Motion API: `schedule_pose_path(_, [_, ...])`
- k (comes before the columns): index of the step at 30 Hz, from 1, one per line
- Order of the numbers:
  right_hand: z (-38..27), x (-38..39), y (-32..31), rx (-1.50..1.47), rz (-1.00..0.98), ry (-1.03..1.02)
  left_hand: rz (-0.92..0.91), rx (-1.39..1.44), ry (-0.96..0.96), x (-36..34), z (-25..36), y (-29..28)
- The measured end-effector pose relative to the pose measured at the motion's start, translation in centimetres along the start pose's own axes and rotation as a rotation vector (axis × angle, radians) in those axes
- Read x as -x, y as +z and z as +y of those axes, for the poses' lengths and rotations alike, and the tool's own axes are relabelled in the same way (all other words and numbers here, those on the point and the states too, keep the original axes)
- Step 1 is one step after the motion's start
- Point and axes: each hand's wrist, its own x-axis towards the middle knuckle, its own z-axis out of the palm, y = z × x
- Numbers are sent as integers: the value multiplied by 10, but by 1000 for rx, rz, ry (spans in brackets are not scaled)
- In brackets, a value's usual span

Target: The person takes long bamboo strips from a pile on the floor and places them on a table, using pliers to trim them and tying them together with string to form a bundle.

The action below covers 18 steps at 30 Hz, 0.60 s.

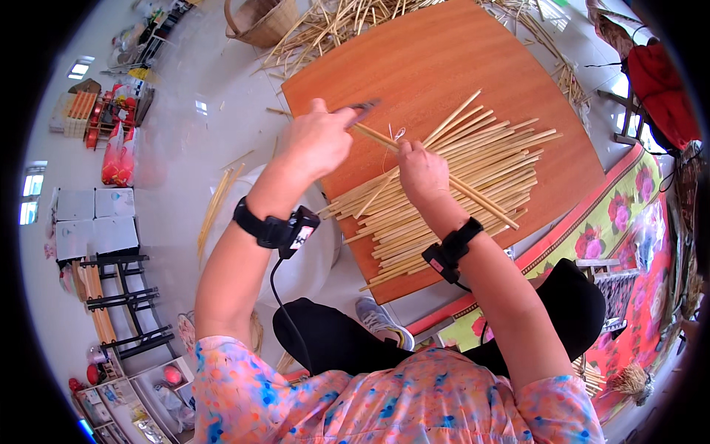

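Note:
My left hand [319, 137] is closed on a dark metal cutting tool [364, 107], at the left end of some long pale straw stalks [485, 202]. My right hand [423, 172] grips these stalks a little farther along, their other ends slanting down to the right. A thin white string [400, 133] hangs by the stalks above my right fingers. Many similar loose stalks [503, 154] lie side by side beneath, on the orange-brown wooden table [503, 52]. My left fingertips are partly hidden by the hand itself.
A wicker basket [259, 21] and scattered straw [340, 26] are on the floor beyond the table. A white round object [314, 274] stands under my left arm. A floral mat [592, 240] is at right. Folded black frames [122, 300] and boxes [96, 218] line the left side.

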Motion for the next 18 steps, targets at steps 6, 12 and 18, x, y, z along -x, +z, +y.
schedule_pose_path(6, [21, -27, -2, 29, -9, -31, -67, 10, -213, 6, -74, 69])
schedule_pose_path(12, [23, -50, 1, 63, -64, -85, -3, 30, -103, -9, -91, 154])
schedule_pose_path(18, [20, -60, 11, 82, -38, -106, 120, 127, -31, -29, -100, 189])
